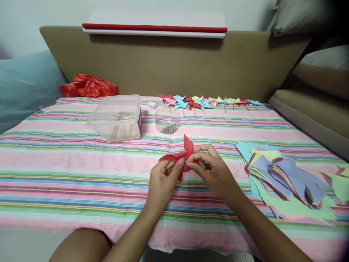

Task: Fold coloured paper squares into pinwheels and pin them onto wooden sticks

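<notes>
A red paper pinwheel is held above the striped cloth, its blades folded in to the middle. My left hand pinches it from the left, thumb pressed near the centre. From the right, my right hand is closed at the centre too, thumb and forefinger together around what looks like a small pin, too tiny to make out surely. Beyond the hands stands a round clear tub with small metal pins in it. Left of that, a clear plastic box lies on its side with short wooden sticks inside.
Several finished pinwheels on sticks lie along the back of the striped cloth. Cut paper pieces are piled at the right. A red plastic bag sits at the back left, and cushions border the right side.
</notes>
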A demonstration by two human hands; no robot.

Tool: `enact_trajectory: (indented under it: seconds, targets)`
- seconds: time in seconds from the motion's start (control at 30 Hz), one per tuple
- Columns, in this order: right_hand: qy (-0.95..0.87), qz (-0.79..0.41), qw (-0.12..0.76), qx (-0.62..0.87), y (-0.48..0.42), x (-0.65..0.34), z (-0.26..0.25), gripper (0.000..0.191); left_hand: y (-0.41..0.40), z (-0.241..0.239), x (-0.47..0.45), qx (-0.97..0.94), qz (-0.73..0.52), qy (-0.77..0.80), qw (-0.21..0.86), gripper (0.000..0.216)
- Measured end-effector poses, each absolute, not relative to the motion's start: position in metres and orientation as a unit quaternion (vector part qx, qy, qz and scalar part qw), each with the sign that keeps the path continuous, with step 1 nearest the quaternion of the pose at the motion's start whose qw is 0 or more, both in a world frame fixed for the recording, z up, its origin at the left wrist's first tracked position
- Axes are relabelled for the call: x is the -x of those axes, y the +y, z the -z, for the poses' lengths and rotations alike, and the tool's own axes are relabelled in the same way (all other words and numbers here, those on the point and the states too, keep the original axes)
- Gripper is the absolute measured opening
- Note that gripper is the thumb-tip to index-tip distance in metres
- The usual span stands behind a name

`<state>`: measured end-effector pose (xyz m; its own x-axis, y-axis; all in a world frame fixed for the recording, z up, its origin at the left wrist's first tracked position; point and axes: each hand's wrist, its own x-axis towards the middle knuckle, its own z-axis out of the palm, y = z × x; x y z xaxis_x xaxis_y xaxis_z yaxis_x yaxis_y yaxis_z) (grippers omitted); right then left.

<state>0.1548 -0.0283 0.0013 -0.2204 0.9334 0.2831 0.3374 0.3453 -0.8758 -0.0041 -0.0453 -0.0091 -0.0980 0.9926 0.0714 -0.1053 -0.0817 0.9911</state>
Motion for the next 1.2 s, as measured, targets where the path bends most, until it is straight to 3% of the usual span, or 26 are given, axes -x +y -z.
enact_trajectory:
  seconds: [0.4, 0.73, 0.97, 1.2]
  targets:
    - [-0.652, -0.410, 0.427, 0.474, -0.026, -0.157, -0.002, 0.016, -0.045, 0.012, 0.004, -0.491, -0.558, 0.473, 0.473, 0.047]
    - [-0.595, -0.450, 0.453, 0.488, -0.027, -0.156, 0.001, 0.024, -0.046, 0.016, 0.004, -0.518, -0.555, 0.444, 0.476, 0.023]
    - [-0.531, -0.511, 0.495, 0.460, -0.026, -0.154, 0.000, 0.053, -0.043, 0.022, 0.008, -0.563, -0.537, 0.441, 0.448, 0.027]
    - [-0.583, -0.506, 0.406, 0.489, -0.027, -0.161, -0.007, 0.034, -0.044, 0.019, 0.010, -0.605, -0.527, 0.440, 0.405, 0.018]
